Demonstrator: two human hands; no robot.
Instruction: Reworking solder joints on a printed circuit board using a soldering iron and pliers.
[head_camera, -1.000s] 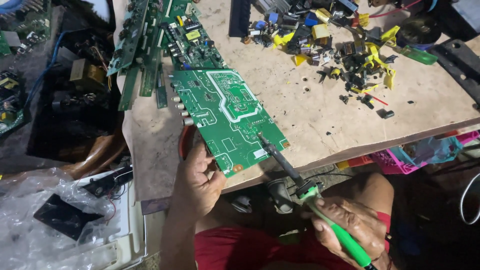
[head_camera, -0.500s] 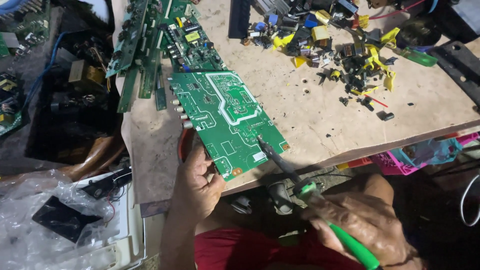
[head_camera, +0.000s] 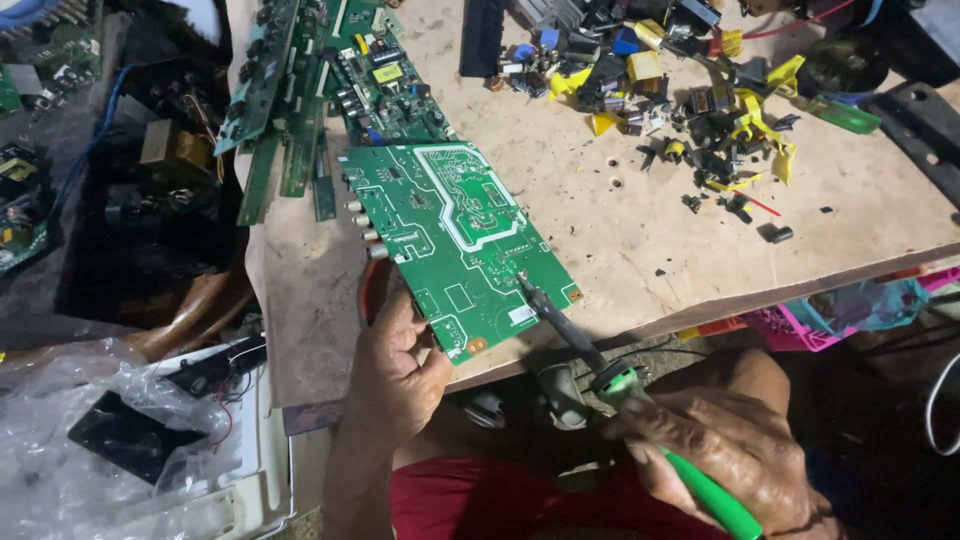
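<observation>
Since the earlier frames the soldering iron (head_camera: 640, 410) has slid its dark tip a little farther onto the green circuit board (head_camera: 455, 240), and the right hand (head_camera: 725, 450) has shifted slightly up with it. That hand has a full, closed grip round the iron's bright green handle; the left hand (head_camera: 395, 375) pinches the board's near edge, thumb on top, propping it tilted on the bench (head_camera: 620, 250) edge. To do this well, I judge the tip should rest steady on one joint near the board's lower right side (no dragging across the traces), while the left hand keeps the board from rocking. Glossy and flat, the board is crossed by pale printed outlines, with small metal connectors along its left edge. Behind it lie more green boards (head_camera: 300, 90), and a heap of loose components (head_camera: 690, 90), yellow, black and blue, is scattered over the worn, stained wood.
</observation>
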